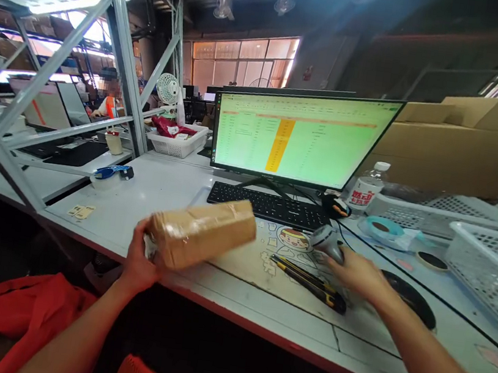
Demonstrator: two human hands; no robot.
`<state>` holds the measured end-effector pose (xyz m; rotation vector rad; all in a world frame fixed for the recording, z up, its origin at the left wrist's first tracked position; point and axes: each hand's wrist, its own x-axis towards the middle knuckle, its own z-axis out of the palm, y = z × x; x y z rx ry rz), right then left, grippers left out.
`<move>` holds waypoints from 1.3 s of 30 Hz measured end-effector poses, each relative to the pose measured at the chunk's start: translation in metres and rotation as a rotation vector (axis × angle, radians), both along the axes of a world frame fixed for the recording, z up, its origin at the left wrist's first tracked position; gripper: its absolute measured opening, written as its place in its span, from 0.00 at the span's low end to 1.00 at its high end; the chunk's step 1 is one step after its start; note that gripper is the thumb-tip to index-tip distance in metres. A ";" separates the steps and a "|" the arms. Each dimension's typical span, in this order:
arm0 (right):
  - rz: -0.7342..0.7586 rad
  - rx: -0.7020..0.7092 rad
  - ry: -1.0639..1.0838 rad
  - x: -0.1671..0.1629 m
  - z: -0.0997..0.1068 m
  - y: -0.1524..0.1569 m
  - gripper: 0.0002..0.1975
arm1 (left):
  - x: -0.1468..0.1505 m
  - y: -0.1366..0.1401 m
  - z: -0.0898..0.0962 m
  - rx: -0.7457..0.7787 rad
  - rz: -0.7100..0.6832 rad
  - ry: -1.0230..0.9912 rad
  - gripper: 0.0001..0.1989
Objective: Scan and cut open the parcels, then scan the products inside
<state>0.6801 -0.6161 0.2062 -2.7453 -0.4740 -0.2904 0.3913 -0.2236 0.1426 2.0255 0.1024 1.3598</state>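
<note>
My left hand (141, 261) grips the near left end of a brown cardboard box (205, 233) with shiny clear tape across it. The box is tilted at the table's front edge. In my right hand (359, 276) is a grey barcode scanner (328, 242), its head pointing left toward the box. A yellow and black utility knife (310, 281) lies on the drawn-on mat (239, 259) between the box and my right hand. Behind them sits a black keyboard (269, 206), below a lit monitor (297, 138) with a spreadsheet on it.
White plastic baskets (492, 264) and a plastic bottle (368, 188) stand at the right, with a blue tape roll (382, 229) nearby. A metal rack frame (120, 51) rises at the left. A tape holder (114, 174) sits near it. Another person (112, 99) works farther back.
</note>
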 end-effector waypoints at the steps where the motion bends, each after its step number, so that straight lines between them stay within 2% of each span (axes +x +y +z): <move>1: -0.051 -0.052 0.021 -0.001 -0.010 -0.005 0.06 | 0.004 0.004 0.000 -0.146 0.010 0.014 0.48; 3: -0.132 -0.145 0.074 -0.007 -0.025 -0.012 0.12 | 0.011 0.013 -0.003 -0.371 0.013 0.016 0.48; 5: -0.178 -0.201 0.109 -0.012 -0.028 -0.016 0.19 | 0.016 0.021 -0.010 -0.490 0.012 0.006 0.49; 7: -0.205 -0.237 0.117 -0.013 -0.021 -0.013 0.27 | 0.018 0.028 -0.020 -0.540 0.021 0.033 0.51; 9: -0.203 -0.246 0.053 -0.006 -0.007 -0.002 0.30 | 0.016 0.035 -0.031 -0.566 0.043 0.099 0.50; 11: -0.146 -0.237 -0.032 0.013 0.006 0.015 0.29 | 0.014 0.040 -0.039 -0.583 0.045 0.216 0.46; 13: -0.070 -0.258 0.044 0.038 0.012 0.036 0.26 | 0.013 0.042 -0.041 -0.597 0.020 0.335 0.41; 16: -0.006 -0.309 0.215 0.075 0.010 0.065 0.20 | 0.013 0.040 -0.038 -0.607 -0.006 0.405 0.38; 18: -0.009 -0.337 0.264 0.090 0.006 0.078 0.22 | 0.014 0.038 -0.036 -0.618 0.001 0.376 0.37; 24: -0.026 -0.415 0.281 0.100 0.003 0.089 0.22 | 0.016 0.045 -0.042 -0.656 -0.017 0.367 0.37; 27: 0.004 -0.438 0.278 0.099 0.007 0.094 0.22 | 0.015 0.045 -0.040 -0.688 -0.051 0.364 0.39; 31: 0.055 -0.455 0.260 0.078 0.017 0.100 0.23 | 0.012 0.036 -0.023 -0.630 -0.182 0.475 0.38; 34: 0.176 -0.452 0.242 0.033 0.021 0.093 0.22 | 0.010 0.033 -0.013 -0.506 -0.237 0.577 0.39; 37: 0.333 -0.451 0.250 -0.022 0.010 0.072 0.25 | 0.006 0.038 -0.003 -0.469 -0.147 0.446 0.56; 39: 0.391 -0.446 0.239 -0.048 -0.004 0.053 0.28 | 0.001 0.042 0.014 -0.410 -0.025 0.298 0.67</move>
